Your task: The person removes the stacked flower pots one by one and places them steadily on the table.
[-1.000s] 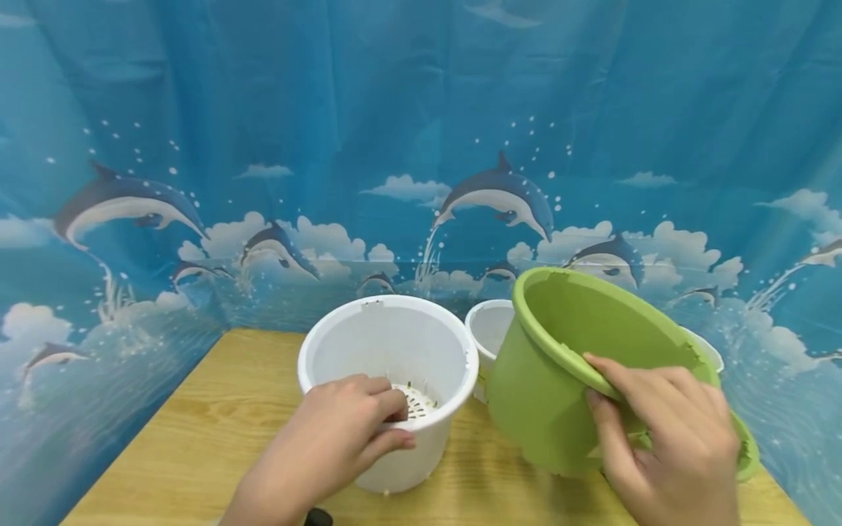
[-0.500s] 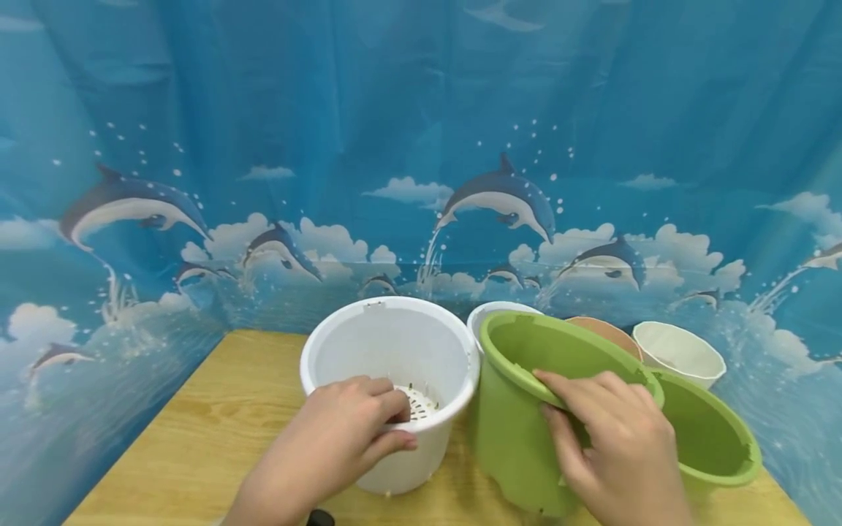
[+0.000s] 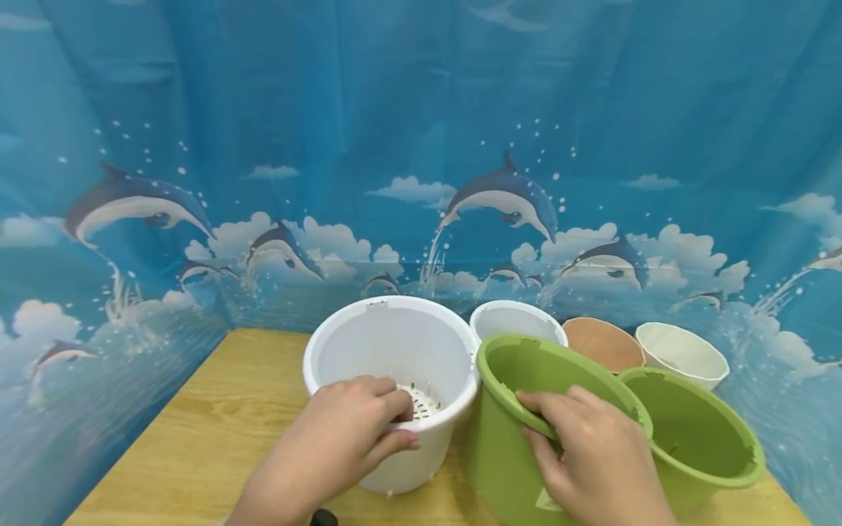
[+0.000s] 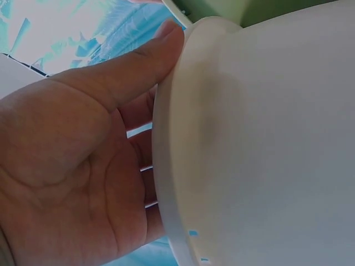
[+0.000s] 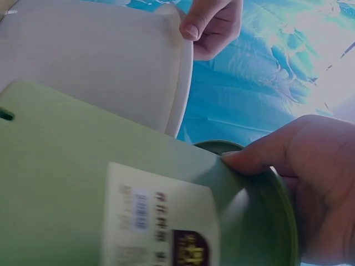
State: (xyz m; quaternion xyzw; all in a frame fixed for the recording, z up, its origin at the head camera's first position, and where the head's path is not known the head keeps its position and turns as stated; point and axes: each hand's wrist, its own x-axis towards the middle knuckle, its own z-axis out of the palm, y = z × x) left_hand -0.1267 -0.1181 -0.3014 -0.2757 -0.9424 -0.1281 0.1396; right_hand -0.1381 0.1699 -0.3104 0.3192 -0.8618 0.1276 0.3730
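My left hand [image 3: 349, 431] grips the near rim of a large white flowerpot [image 3: 395, 340], fingers inside and thumb outside. Slots and small green bits show in the pot's bottom. To the right, my right hand [image 3: 588, 446] pinches the near rim of a green flowerpot [image 3: 500, 446], which leans a little and sits close beside the white pot. A printed label [image 5: 161, 221] is stuck to the green pot's side in the right wrist view. Directly right of it stands a second green flowerpot [image 3: 704, 424], partly hidden behind my right hand and the first green pot.
Behind the green pots stand a smaller white pot [image 3: 516, 318], a terracotta-coloured pot [image 3: 601, 343] and a cream pot [image 3: 680, 351]. Wooden table [image 3: 197, 416] shows on the left. A blue dolphin-print curtain [image 3: 368, 146] hangs behind. A small black object [image 3: 322, 517] lies at the front edge.
My right hand has brought the green pot left and down, from tilted above the second green pot to beside the white pot. The back pots have come into view. My left hand has stayed put.
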